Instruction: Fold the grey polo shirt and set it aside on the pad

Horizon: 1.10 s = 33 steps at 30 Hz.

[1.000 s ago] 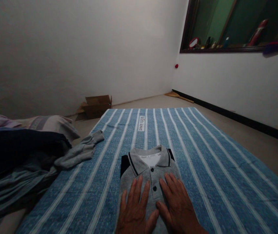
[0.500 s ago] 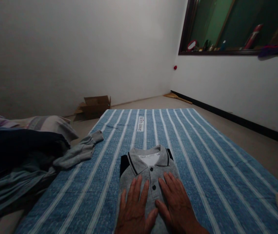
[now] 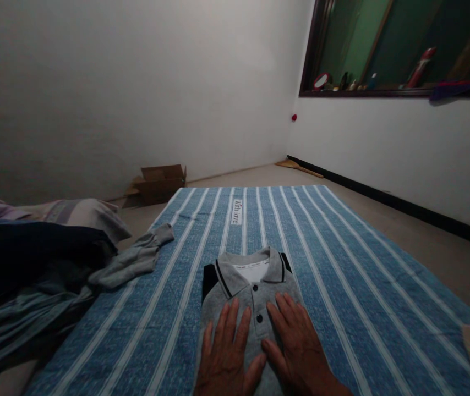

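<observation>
Grey shirt point(image 3: 255, 305) lies face up on the blue striped cloth point(image 3: 334, 297), near the middle of the bottom edge of my view. It looks neatly folded into a narrow shape, with the collar point(image 3: 275, 270) pointing away from me. The collar has black lines near its edge, and inside the neck I see white. Two dark buttons point(image 3: 259, 318) show on the front, and at both shoulders there is black fabric point(image 3: 209, 278). My left grip point(image 3: 224, 352) and my right grip point(image 3: 299, 349) are both open, palms down and flat on the shirt front. The fingers point(image 3: 230, 324) are a little spread, and the thumbs point(image 3: 256, 369) come close together below the buttons.
</observation>
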Each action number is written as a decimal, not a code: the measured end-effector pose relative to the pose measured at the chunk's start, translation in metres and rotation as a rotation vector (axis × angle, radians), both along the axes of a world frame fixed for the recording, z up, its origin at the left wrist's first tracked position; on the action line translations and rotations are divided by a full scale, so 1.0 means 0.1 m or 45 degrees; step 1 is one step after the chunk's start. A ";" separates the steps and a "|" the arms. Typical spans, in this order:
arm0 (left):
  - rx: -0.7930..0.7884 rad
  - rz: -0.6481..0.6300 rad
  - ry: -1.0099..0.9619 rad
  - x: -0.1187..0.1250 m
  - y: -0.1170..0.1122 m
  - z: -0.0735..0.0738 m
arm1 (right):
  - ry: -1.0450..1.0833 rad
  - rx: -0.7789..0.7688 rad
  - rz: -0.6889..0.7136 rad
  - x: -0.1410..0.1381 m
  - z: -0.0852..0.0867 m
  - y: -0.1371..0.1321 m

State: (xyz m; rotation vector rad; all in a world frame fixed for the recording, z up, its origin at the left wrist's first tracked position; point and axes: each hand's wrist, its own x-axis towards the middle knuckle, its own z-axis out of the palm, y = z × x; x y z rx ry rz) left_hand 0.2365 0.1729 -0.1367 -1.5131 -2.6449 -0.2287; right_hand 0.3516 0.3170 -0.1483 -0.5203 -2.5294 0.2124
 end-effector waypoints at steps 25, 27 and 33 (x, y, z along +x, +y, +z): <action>0.187 -0.074 0.304 -0.07 -0.01 -0.19 | 0.011 0.038 -0.009 -0.02 -0.01 0.02; 0.205 -0.059 0.311 -0.07 0.00 -0.21 | 0.009 0.034 -0.009 -0.01 0.00 0.02; 0.212 -0.068 0.280 -0.07 -0.01 -0.22 | 0.009 0.025 -0.010 -0.01 0.00 0.00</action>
